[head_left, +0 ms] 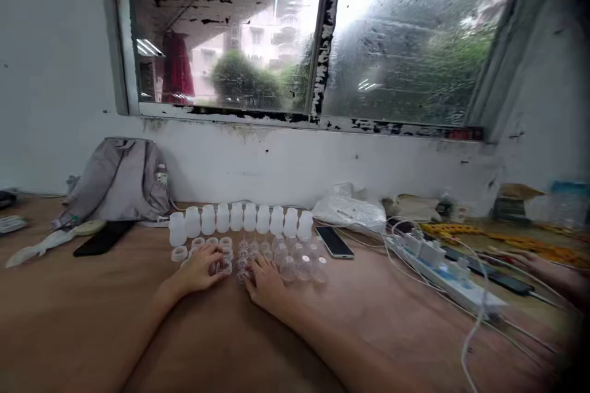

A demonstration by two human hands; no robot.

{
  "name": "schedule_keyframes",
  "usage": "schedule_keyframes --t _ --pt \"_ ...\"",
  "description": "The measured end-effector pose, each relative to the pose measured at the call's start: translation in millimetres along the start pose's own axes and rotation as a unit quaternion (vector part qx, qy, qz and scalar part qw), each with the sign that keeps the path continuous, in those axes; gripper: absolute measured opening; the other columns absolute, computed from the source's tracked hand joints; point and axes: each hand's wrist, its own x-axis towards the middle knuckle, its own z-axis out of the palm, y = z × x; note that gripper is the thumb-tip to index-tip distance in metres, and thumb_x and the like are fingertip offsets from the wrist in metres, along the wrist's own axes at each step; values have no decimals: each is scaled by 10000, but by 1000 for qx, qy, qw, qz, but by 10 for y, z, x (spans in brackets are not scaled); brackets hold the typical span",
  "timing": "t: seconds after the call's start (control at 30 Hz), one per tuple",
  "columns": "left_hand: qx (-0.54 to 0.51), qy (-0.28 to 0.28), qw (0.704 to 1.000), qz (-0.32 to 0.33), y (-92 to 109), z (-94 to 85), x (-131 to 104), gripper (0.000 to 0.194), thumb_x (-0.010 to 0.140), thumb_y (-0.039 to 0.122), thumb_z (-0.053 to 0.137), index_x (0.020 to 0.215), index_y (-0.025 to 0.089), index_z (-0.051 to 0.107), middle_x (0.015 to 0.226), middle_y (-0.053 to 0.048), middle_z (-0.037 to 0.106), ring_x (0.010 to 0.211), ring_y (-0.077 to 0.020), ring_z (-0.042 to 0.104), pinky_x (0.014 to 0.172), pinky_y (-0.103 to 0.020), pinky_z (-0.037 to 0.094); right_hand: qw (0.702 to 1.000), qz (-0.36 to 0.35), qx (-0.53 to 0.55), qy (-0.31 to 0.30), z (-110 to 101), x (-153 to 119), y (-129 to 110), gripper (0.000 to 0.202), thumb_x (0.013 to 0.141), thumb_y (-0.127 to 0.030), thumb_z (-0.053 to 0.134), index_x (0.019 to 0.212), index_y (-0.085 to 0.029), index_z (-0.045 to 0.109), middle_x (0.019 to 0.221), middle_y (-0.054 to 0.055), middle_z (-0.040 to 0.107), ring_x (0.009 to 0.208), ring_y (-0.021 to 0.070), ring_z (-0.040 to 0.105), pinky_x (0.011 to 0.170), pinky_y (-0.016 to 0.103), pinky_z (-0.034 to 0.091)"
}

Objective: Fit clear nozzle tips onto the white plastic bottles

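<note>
My left hand rests over a group of whitish plastic rings, its fingers curled and its thumb apart around a ring at the near right corner. Beside it, my right hand lies with fingers spread over small clear plastic pieces, touching the near ones. Clear domed covers stand in rows just right of that hand. Behind these groups runs a line of translucent white bottles, upright and without caps. What lies under my fingers is partly hidden.
A phone lies right of the covers; a dark flat object and a grey backpack are at left. A plastic-wrapped package sits behind. Rightward are a power strip with loose cables and another person's hand.
</note>
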Motion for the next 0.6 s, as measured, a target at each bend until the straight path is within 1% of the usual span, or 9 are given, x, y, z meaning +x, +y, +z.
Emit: schedule_keyframes --t 0.13,0.23,0.3,0.43,0.53,0.6 --pt "1 29 1000 12 71 50 34 165 809 348 470 785 199 538 961 -49 512 923 -212 451 830 -350 354 1000 9 5 -3 27 5 21 157 799 -249 476 919 -177 546 969 79 534 911 217 483 801 355 356" --pt "-17 69 997 -5 128 84 57 161 862 293 369 863 184 488 876 -49 522 830 -188 466 768 -322 379 1000 4 25 -3 34 10 40 129 795 -244 489 890 -180 545 945 67 542 896 207 491 784 339 362" --pt "-16 80 997 -7 157 92 62 156 854 314 391 883 183 470 875 -47 525 827 -192 467 762 -325 380 999 -8 42 -1 31 10 47 121 790 -242 497 886 -182 541 931 59 545 886 199 494 780 329 364" --pt "15 65 998 5 158 81 43 191 769 384 520 786 195 494 959 -52 525 918 -225 454 820 -364 358 998 -32 62 -5 21 1 47 145 772 -225 511 910 -187 537 931 52 546 890 195 492 789 332 360" --pt "11 47 999 11 122 79 24 172 750 361 547 717 195 517 1007 -47 526 968 -230 446 856 -375 346 997 -32 64 -8 26 -2 51 162 751 -191 515 910 -184 540 929 52 547 906 200 486 808 346 349" --pt "-5 45 999 13 110 83 22 139 771 329 525 733 196 533 1021 -46 532 985 -224 449 866 -370 349 997 -31 67 -11 31 -3 56 168 743 -175 513 908 -181 545 932 54 546 912 200 483 815 346 346"
